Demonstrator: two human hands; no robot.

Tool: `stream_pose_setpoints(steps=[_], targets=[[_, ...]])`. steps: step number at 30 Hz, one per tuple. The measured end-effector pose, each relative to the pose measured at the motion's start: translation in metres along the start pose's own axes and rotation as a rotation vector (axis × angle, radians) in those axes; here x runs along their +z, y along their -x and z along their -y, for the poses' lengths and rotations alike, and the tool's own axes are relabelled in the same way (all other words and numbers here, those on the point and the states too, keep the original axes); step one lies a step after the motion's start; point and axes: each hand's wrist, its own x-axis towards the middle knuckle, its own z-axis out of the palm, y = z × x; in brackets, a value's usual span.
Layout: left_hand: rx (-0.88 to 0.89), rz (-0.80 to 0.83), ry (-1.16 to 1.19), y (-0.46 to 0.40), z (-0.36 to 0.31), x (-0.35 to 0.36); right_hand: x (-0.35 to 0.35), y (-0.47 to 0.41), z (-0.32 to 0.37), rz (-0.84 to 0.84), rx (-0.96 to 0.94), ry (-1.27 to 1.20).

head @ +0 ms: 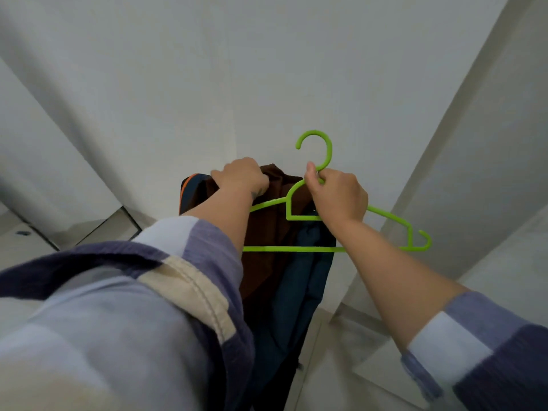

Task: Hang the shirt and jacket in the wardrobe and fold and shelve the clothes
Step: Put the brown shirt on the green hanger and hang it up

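1. Nearest the camera, the person's two forearms reach forward out of rolled-up sleeves [184, 262] in blocks of blue, cream and white.
2. The right hand [338, 194] has its grip clenched around the neck of a green plastic hanger [326, 249], just under the hook, thumb up against the stem. The hanger stands roughly upright, hook at the top, its bottom bar level.
3. The left hand [241, 176] has its grip bunched on the top edge of the jacket [299, 280], a dark garment with a brown lining, navy outer cloth and an orange stripe at the left edge. It hangs straight down from that fist, behind and below the hanger, in mid-air and not yet on it.
4. Beyond the hands are pale wall panels [267, 69] and, lower down, tiled floor [355, 336]. No rail is in view, so how near the hanging point is cannot be told.
5. Risks, as I judge them:
   - The jacket is held from one bunched spot only; if that grip loosens while feeding a hanger arm into a shoulder, the whole garment could slide to the floor.
   - The hanger's small end hook could snag the lining.
   - Threading the arm into lining folds rather than a sleeve opening would leave the jacket lopsided and likely to slip off.
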Motion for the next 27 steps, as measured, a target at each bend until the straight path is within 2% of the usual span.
stream_pose_setpoints(steps=[5, 9, 13, 18, 22, 27], targets=[[0.081, -0.165, 0.216, 0.009, -0.002, -0.019, -0.007, 0.000, 0.011, -0.006, -0.020, -0.019], [0.058, -0.142, 0.434, 0.022, 0.001, -0.045, -0.024, 0.009, 0.022, -0.031, -0.026, -0.021], [0.121, -0.234, 0.609, 0.044, 0.018, -0.072, -0.049, 0.021, 0.038, -0.073, -0.017, -0.053], [0.208, -0.258, 0.656, 0.076, 0.052, -0.101, -0.072, 0.045, 0.058, -0.108, -0.031, -0.067], [0.190, -0.185, 0.669, 0.096, 0.078, -0.114, -0.084, 0.061, 0.072, -0.138, -0.054, -0.068], [0.164, -0.181, 0.674, 0.121, 0.102, -0.124, -0.095, 0.076, 0.086, -0.167, -0.071, -0.045]])
